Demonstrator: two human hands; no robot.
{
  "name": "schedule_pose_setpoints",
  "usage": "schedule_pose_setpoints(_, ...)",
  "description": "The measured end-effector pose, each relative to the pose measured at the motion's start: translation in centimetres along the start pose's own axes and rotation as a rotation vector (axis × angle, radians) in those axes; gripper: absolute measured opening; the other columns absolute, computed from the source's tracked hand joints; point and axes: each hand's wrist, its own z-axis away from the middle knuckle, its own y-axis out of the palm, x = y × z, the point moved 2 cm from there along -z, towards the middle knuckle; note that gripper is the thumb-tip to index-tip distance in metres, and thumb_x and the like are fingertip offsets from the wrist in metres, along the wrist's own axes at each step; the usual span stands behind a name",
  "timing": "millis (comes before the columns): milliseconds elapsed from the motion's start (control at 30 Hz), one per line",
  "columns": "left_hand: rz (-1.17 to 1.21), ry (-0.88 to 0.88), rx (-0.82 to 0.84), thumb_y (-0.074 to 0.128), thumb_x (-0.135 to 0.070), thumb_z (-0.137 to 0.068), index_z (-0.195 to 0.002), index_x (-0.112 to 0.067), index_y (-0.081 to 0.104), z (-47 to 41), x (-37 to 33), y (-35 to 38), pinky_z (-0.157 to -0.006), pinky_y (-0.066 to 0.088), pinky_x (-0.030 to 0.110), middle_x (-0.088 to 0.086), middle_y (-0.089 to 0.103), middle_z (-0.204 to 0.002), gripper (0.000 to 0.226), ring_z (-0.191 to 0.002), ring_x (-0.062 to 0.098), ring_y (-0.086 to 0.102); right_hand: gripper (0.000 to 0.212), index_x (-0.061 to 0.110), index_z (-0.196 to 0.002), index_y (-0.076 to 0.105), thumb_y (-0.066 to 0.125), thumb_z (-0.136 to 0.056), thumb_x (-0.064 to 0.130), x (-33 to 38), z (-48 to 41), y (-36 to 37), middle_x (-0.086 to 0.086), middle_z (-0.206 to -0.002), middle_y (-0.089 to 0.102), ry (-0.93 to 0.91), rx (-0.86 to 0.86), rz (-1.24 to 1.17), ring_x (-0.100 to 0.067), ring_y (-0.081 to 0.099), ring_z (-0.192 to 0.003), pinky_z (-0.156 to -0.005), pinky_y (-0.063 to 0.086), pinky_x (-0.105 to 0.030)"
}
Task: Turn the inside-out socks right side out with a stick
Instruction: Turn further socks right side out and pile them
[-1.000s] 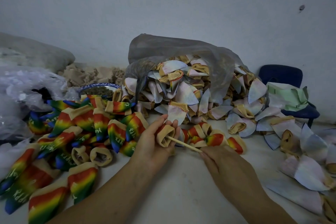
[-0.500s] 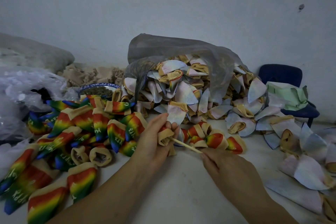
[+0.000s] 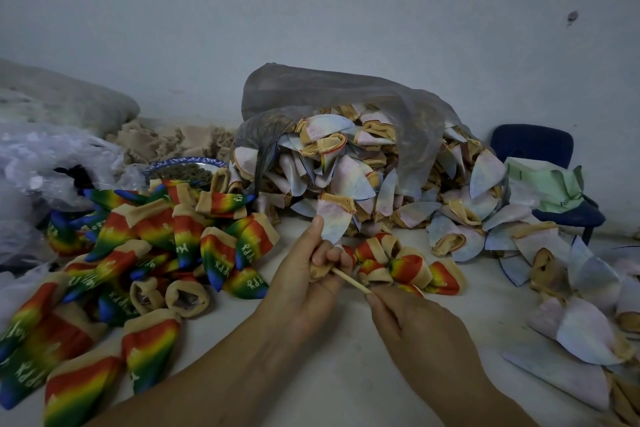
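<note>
Pale surface (image 3: 332, 378): our left hand (image 3: 304, 284) grips a bunched sock (image 3: 317, 270), right hand (image 3: 415, 329) pinches the stick (image 3: 349, 282); shove too hard & tip may pierce fabric.

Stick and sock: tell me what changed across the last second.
The right hand pushed the stick further into the sock, toward the left hand, so less of the stick shows. The sock's tan cuff, open earlier, is now bunched small in the left hand's fingers. Both hands kept their grips; the rainbow sock pile and the bag of pale socks stayed put.
</note>
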Motion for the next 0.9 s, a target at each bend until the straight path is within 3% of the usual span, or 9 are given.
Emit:
schedule_pose_setpoints(167,-0.292,0.067,0.111,0.066,-0.03,-0.084,-0.06,-0.015,0.061,0.3,-0.3,-0.1,-0.072,0.057,0.03,0.002,0.052,-0.059,0.029,-0.067,0.015,0.062,0.031,0.038,-0.102,0.051,0.024,-0.097,0.051,0.0,0.0,0.1,0.014,-0.068,0.045,-0.002,-0.019,-0.052,-0.009,0.046,-0.066,-0.054,0.034,-0.021)
schedule_pose_setpoints(267,-0.537,0.133,0.079,0.064,-0.031,-0.088,-0.063,-0.015,0.063,0.4,-0.4,-0.4,-0.07,0.054,0.03,0.007,0.059,-0.068,0.03,-0.076,0.019,0.064,0.03,0.04,-0.103,0.05,0.022,-0.096,0.052,-0.5,0.1,-0.3,0.013,-0.07,0.048,-0.001,-0.032,-0.063,-0.009,0.05,-0.068,-0.056,0.034,-0.02)
schedule_pose_setpoints(367,-0.872,0.206,-0.042,0.065,-0.042,-0.087,-0.073,-0.016,0.06,0.5,-0.8,-0.3,-0.052,0.042,0.026,0.006,0.064,-0.07,0.03,-0.06,0.014,0.058,0.03,0.04,-0.102,0.047,0.02,-0.096,0.052,-0.8,0.1,-0.4,0.011,-0.072,0.05,0.0,-0.018,-0.064,-0.009,0.052,-0.07,-0.057,0.036,-0.02)
schedule_pose_setpoints(433,-0.984,0.272,-0.112,0.065,-0.058,-0.075,-0.074,-0.022,0.057,0.6,-1.1,-0.3,-0.048,0.036,0.024,-0.008,0.058,-0.054,0.037,-0.045,0.005,0.049,0.03,0.04,-0.098,0.046,0.02,-0.095,0.053,-0.8,0.0,-0.4,0.011,-0.069,0.049,-0.005,-0.006,-0.088,-0.008,0.051,-0.069,-0.056,0.034,-0.019)
schedule_pose_setpoints(567,-0.94,0.375,-0.109,0.062,-0.076,-0.067,-0.056,-0.028,0.05,0.9,-1.7,0.1,-0.048,0.032,0.031,-0.006,0.04,-0.047,0.051,-0.041,0.011,0.036,0.039,0.043,-0.088,0.042,0.009,-0.084,0.063,-0.6,0.0,-0.5,0.012,-0.067,0.051,-0.003,0.005,-0.172,-0.006,0.051,-0.068,-0.054,0.035,-0.02)
schedule_pose_setpoints(633,-0.79,0.34,-0.098,0.064,-0.074,-0.067,-0.049,-0.025,0.044,0.8,-1.7,0.2,-0.048,0.027,0.031,-0.002,0.034,-0.047,0.056,-0.043,0.013,0.031,0.033,0.044,-0.084,0.041,0.013,-0.086,0.061,-0.6,0.0,-0.5,0.011,-0.067,0.053,0.01,0.012,-0.191,-0.004,0.051,-0.068,-0.053,0.034,-0.019)
schedule_pose_setpoints(733,-0.53,0.245,-0.046,0.07,-0.066,-0.063,-0.05,-0.023,0.046,0.6,-1.5,0.2,-0.043,0.032,0.022,-0.002,0.036,-0.046,0.051,-0.043,0.01,0.036,0.025,0.044,-0.076,0.039,0.024,-0.091,0.056,-0.6,-0.1,-0.4,0.013,-0.064,0.053,0.031,0.027,-0.226,-0.002,0.051,-0.067,-0.052,0.033,-0.019)
schedule_pose_setpoints(900,-0.464,0.173,0.087,0.067,-0.056,-0.079,-0.051,-0.018,0.039,0.8,-0.9,0.5,-0.037,0.023,0.02,0.0,0.025,-0.048,0.054,-0.039,0.009,0.024,0.025,0.043,-0.073,0.043,0.033,-0.095,0.048,-0.1,-0.2,-0.5,0.043,-0.076,0.05,0.031,0.068,-0.283,0.007,0.051,-0.07,-0.056,0.036,-0.015)
